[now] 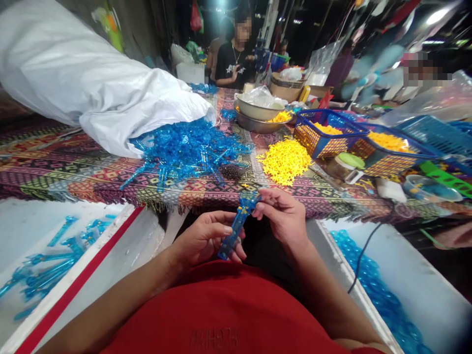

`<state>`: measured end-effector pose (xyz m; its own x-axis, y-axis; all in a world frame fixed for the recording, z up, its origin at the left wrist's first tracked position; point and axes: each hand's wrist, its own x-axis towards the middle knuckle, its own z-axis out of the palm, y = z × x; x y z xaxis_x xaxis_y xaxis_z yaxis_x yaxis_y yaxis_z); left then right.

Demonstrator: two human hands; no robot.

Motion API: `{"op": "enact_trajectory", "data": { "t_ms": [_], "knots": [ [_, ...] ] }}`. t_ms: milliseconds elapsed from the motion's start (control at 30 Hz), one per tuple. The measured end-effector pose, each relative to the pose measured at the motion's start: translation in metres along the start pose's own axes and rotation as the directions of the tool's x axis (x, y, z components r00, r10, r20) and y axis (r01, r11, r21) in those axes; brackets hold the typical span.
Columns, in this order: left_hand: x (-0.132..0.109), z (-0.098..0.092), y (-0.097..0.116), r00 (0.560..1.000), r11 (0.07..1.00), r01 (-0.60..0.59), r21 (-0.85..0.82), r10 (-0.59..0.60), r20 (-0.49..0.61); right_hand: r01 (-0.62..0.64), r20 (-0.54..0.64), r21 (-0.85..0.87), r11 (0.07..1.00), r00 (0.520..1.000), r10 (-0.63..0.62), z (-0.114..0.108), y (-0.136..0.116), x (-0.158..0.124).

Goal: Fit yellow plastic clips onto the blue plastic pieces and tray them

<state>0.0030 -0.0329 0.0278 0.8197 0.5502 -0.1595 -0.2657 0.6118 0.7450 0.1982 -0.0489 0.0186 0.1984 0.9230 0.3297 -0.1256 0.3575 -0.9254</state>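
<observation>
A translucent blue plastic piece [238,226] with small yellow parts in it is held at a slant between both hands, just off the table's front edge. My left hand [208,236] wraps its lower end, thumb on top. The fingertips of my right hand [282,214] pinch its wider upper end. Beyond them on the patterned cloth [199,191] lie a heap of blue plastic parts [184,147], a small pile of dark beads [231,172] and a mound of yellow pieces [285,160].
A white sack [110,83] spills onto the table at the left. Blue baskets [320,132] of yellow parts, metal bowls [258,120] and a lidded jar [344,167] stand at the right. White bins flank my lap. A person [236,59] is across the table.
</observation>
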Motion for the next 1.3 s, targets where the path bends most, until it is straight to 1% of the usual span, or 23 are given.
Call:
{"op": "enact_trajectory", "data": {
  "t_ms": [100,233,333,400,467,533,567,600,667,733,767,833,867,933,967,1100,1233,1300],
  "knots": [
    [0.001,-0.001,-0.002,1.0,1.0,-0.005,0.009,0.006,-0.027,-0.001,-0.008,-0.01,1.0,1.0,0.001,-0.001,-0.001,0.001],
    [0.001,-0.003,-0.004,1.0,1.0,-0.009,0.004,0.009,-0.022,0.011,0.003,-0.019,1.0,1.0,-0.011,0.0,0.001,0.0],
    [0.0,-0.002,-0.006,0.998,1.0,0.001,0.012,0.0,-0.055,0.018,0.033,-0.042,0.999,0.999,-0.017,-0.001,0.001,-0.001],
    [0.001,-0.001,-0.006,0.993,0.996,-0.022,0.082,0.031,-0.111,0.046,0.07,-0.086,0.995,0.997,-0.04,-0.001,-0.001,-0.001],
    [0.004,0.0,-0.005,0.973,0.972,-0.093,0.217,0.135,-0.189,0.137,0.103,-0.195,0.971,0.988,-0.118,-0.001,-0.007,0.001],
    [0.009,-0.002,-0.002,0.927,0.908,-0.192,0.372,0.293,-0.236,0.272,0.143,-0.336,0.901,0.961,-0.237,0.002,-0.016,0.007],
    [0.013,-0.004,0.001,0.898,0.862,-0.238,0.447,0.371,-0.238,0.338,0.176,-0.392,0.856,0.94,-0.291,0.004,-0.021,0.013],
    [0.017,-0.008,0.005,0.868,0.81,-0.279,0.516,0.443,-0.226,0.395,0.214,-0.428,0.813,0.918,-0.333,0.007,-0.025,0.019],
    [0.026,-0.017,0.014,0.814,0.687,-0.332,0.646,0.555,-0.172,0.478,0.291,-0.444,0.758,0.877,-0.382,0.015,-0.028,0.036],
    [0.033,-0.03,0.025,0.763,0.565,-0.333,0.755,0.632,-0.136,0.546,0.369,-0.419,0.725,0.832,-0.413,0.025,-0.024,0.055],
    [0.035,-0.036,0.03,0.745,0.512,-0.309,0.802,0.654,-0.131,0.578,0.41,-0.395,0.714,0.806,-0.427,0.03,-0.02,0.064],
    [0.036,-0.047,0.041,0.713,0.432,-0.251,0.866,0.688,-0.137,0.629,0.493,-0.338,0.7,0.752,-0.438,0.039,-0.008,0.08],
    [0.034,-0.051,0.045,0.698,0.408,-0.23,0.883,0.701,-0.142,0.646,0.533,-0.315,0.696,0.727,-0.433,0.042,-0.002,0.086],
    [0.03,-0.056,0.053,0.675,0.371,-0.218,0.902,0.725,-0.135,0.66,0.594,-0.29,0.693,0.692,-0.411,0.047,0.008,0.094],
    [0.028,-0.057,0.056,0.666,0.347,-0.221,0.911,0.737,-0.119,0.663,0.609,-0.287,0.691,0.683,-0.403,0.049,0.012,0.096],
    [0.023,-0.063,0.067,0.641,0.192,-0.214,0.958,0.767,-0.011,0.673,0.627,-0.29,0.68,0.67,-0.396,0.052,0.015,0.101],
    [0.028,-0.076,0.075,0.649,0.057,-0.211,0.976,0.754,0.096,0.683,0.659,-0.274,0.677,0.646,-0.385,0.057,0.013,0.107],
    [0.031,-0.084,0.076,0.635,0.002,-0.245,0.97,0.756,0.159,0.679,0.644,-0.284,0.676,0.658,-0.39,0.059,0.014,0.109]
  ]
}}
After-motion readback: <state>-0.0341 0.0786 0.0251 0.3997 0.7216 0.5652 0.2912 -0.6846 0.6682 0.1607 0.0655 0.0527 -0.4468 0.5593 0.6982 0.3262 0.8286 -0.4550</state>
